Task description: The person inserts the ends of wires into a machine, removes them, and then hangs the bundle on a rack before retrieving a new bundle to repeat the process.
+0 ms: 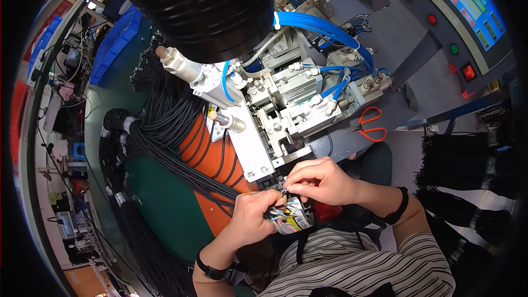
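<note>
My left hand [254, 213] is closed, thumb and forefinger pressed around what looks like the end of a black cable. Close against it, the fingers of my right hand [323, 181] pinch at a small pale tip, too small to make out. Just below the fingertips sits a small holder with a white and yellow label [301, 221], and thin coloured wires [283, 223] lie over it. A bundle of black cables [190, 173] runs from the upper left to beside my left hand. Both hands are right at the near end of a metal machine fixture [248, 151].
Pneumatic cylinders with blue hoses [324, 25] fill the machine beyond my hands. Orange-handled scissors [371, 124] lie on the grey bench to the right. A control panel with a screen [465, 5] stands far right. Dark cable bundles [456, 159] hang at the right; a blue bin [115, 44] is at the far left.
</note>
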The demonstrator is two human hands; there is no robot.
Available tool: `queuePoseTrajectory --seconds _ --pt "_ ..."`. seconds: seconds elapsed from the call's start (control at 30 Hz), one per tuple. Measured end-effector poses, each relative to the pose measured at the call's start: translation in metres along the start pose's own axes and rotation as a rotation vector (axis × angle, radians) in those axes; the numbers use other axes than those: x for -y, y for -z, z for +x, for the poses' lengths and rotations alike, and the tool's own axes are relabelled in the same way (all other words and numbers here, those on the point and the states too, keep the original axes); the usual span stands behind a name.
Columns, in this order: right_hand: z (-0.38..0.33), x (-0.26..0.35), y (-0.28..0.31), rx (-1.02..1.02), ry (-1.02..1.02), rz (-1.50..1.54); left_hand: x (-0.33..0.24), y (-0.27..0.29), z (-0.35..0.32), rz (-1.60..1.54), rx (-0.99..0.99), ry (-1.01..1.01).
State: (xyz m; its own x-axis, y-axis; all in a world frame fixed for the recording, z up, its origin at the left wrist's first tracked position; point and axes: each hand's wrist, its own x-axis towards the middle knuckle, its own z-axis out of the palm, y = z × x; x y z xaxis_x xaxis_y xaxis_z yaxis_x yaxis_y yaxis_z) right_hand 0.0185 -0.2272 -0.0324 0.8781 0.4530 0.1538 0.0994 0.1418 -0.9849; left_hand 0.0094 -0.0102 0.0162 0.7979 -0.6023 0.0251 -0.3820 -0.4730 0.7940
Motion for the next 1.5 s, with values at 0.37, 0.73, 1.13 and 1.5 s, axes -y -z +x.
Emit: queuePoseTrajectory --seconds 0.37,0.73,1.13,1.5 --pt "0.001 0.012 -0.004 -0.079 0.286 -0.967 -0.014 -0.016 -0.005 0.599 -0.146 -0.127" --pt "-0.004 0.001 -0.008 -0.145 0.288 -0.86 -0.007 -0.013 -0.006 0.534 -0.132 -0.14" --pt "-0.007 -0.003 -0.011 -0.18 0.294 -0.835 -0.008 -0.009 -0.007 0.464 -0.096 -0.124" --pt "-0.001 0.005 -0.013 -0.178 0.295 -0.908 -0.013 -0.006 -0.003 0.583 0.001 -0.21"
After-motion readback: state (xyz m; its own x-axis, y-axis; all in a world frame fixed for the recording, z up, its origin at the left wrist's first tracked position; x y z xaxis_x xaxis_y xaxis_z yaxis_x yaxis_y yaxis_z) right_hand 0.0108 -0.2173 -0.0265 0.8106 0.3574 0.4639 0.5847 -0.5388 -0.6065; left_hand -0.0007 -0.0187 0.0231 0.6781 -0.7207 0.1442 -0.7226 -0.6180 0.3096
